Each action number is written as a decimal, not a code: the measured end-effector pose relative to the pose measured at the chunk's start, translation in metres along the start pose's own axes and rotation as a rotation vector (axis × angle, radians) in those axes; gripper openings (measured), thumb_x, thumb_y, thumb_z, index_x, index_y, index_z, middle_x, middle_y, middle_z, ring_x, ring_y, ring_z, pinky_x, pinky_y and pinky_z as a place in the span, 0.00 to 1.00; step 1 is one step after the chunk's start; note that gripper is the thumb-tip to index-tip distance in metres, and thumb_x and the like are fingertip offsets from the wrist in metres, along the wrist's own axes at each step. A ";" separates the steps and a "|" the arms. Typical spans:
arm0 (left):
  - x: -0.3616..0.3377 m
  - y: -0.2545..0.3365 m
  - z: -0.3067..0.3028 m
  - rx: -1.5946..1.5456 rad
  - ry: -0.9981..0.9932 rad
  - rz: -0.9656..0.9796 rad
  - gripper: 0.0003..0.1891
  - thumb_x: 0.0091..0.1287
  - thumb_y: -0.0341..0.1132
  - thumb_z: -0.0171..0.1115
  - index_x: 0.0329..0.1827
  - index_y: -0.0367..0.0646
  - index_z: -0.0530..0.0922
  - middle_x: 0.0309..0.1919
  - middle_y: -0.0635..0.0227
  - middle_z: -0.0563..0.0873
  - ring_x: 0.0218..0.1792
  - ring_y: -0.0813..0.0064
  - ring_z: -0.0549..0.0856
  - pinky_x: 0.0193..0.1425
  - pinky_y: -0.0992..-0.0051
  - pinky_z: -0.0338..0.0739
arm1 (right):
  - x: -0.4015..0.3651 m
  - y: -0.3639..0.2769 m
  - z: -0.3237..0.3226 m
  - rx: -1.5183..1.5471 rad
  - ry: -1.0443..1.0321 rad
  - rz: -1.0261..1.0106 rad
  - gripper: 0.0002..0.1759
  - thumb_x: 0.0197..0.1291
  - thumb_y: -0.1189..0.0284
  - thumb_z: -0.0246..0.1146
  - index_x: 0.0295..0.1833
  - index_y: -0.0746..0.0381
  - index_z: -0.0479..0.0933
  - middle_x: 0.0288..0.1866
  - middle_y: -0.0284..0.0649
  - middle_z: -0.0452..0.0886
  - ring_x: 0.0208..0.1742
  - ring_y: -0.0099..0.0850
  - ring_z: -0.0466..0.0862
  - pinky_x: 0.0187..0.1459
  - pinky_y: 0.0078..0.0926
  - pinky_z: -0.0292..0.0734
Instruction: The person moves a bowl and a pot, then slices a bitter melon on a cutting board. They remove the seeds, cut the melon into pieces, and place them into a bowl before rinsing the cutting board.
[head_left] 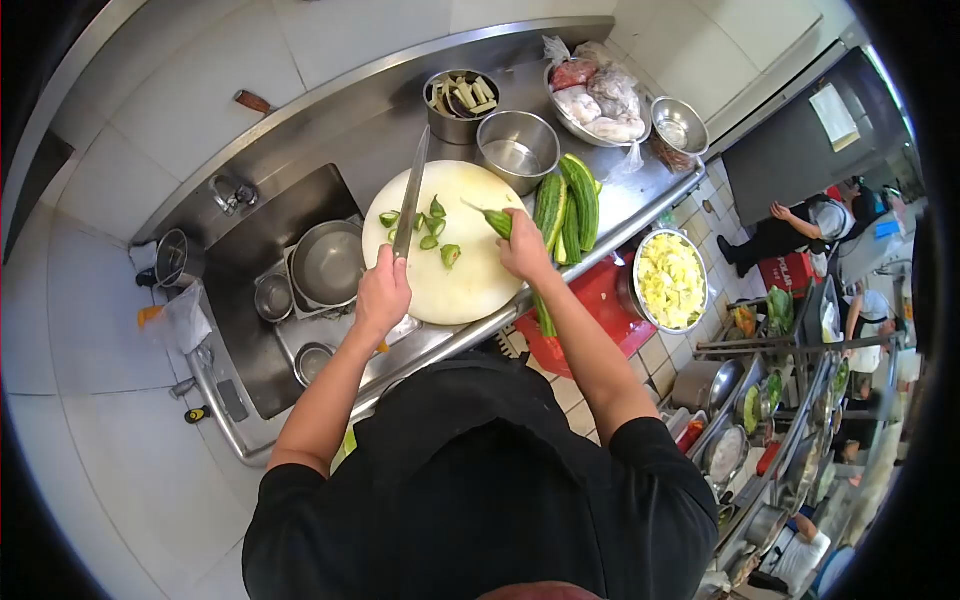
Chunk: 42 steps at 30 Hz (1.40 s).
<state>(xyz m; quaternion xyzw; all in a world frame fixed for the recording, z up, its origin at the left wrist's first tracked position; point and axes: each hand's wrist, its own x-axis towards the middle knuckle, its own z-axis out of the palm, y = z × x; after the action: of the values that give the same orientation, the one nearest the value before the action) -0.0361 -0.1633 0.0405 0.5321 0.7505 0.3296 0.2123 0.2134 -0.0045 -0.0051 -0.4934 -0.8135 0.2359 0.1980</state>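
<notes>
The left hand (382, 290) is closed in a fist around the handle of one long kitchen knife (410, 205). The blade points away from the body, and its edge lies over the left side of the chopping board (470, 290). The right hand (525, 250) is curled with its fingers bent down, pinning one short green gourd piece (497, 222) to the board. A thin stem end sticks out of this piece toward the knife.

Between the two hands lie about six small cut pieces (435, 228), scattered just beside the blade. The single board is round and white, and it rests on the steel tabletop (640, 190).

Touching the board's right edge lie three whole gourds (570, 205), side by side.

Beyond the board stand four steel vessels:
- a pot of cut stalks (460, 100)
- an empty steel bowl (517, 145)
- a wide bowl of bagged meat (600, 100)
- a small bowl (680, 125)

Left of the board is the sink (260, 235). It holds one large basin (325, 262) and two small bowls (272, 297).

Lower right, well apart from the hands, sits one basin of chopped yellow vegetable (670, 280), next to a red crate (595, 300).
</notes>
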 end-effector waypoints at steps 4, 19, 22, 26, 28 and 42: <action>-0.023 -0.013 0.012 0.072 -0.078 -0.014 0.12 0.79 0.39 0.51 0.55 0.40 0.70 0.30 0.38 0.86 0.36 0.32 0.85 0.42 0.38 0.76 | -0.018 0.001 0.021 -0.316 0.117 0.016 0.42 0.59 0.71 0.71 0.77 0.66 0.61 0.69 0.55 0.73 0.67 0.57 0.75 0.65 0.55 0.72; -0.066 0.005 -0.006 0.305 -0.463 -0.134 0.12 0.78 0.38 0.50 0.55 0.39 0.72 0.40 0.37 0.87 0.45 0.34 0.87 0.52 0.41 0.79 | -0.016 0.006 0.005 -0.520 -0.425 0.172 0.44 0.57 0.69 0.67 0.77 0.64 0.55 0.65 0.56 0.66 0.62 0.55 0.80 0.59 0.53 0.81; -0.045 0.029 0.015 0.327 -0.477 -0.113 0.12 0.77 0.38 0.51 0.54 0.39 0.72 0.39 0.38 0.88 0.44 0.35 0.87 0.51 0.42 0.79 | -0.024 -0.004 0.004 -0.545 -0.466 0.179 0.44 0.58 0.69 0.66 0.78 0.64 0.55 0.65 0.55 0.67 0.62 0.54 0.80 0.59 0.53 0.81; -0.033 0.055 0.029 0.330 -0.494 -0.116 0.12 0.77 0.37 0.52 0.54 0.38 0.72 0.39 0.37 0.88 0.45 0.36 0.88 0.50 0.43 0.80 | -0.032 -0.012 0.011 -0.552 -0.436 0.216 0.44 0.58 0.68 0.67 0.78 0.63 0.55 0.65 0.53 0.67 0.62 0.54 0.79 0.58 0.52 0.80; -0.038 0.059 0.030 0.319 -0.469 -0.111 0.12 0.75 0.35 0.52 0.54 0.37 0.71 0.41 0.36 0.88 0.46 0.37 0.89 0.51 0.43 0.81 | -0.031 -0.011 0.011 -0.550 -0.437 0.229 0.44 0.58 0.68 0.67 0.78 0.63 0.55 0.65 0.53 0.67 0.62 0.54 0.79 0.58 0.52 0.80; -0.006 0.008 0.058 0.376 -0.557 -0.175 0.16 0.70 0.31 0.52 0.58 0.35 0.72 0.45 0.36 0.88 0.50 0.38 0.89 0.57 0.46 0.81 | -0.023 -0.045 -0.110 0.229 -0.081 -0.178 0.50 0.56 0.80 0.65 0.82 0.66 0.47 0.72 0.64 0.69 0.73 0.56 0.75 0.73 0.44 0.70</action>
<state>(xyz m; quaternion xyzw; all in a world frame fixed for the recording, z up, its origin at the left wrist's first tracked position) 0.0105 -0.1520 0.0055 0.5650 0.7540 0.0083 0.3349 0.2529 -0.0224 0.1080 -0.3836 -0.8290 0.3286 0.2401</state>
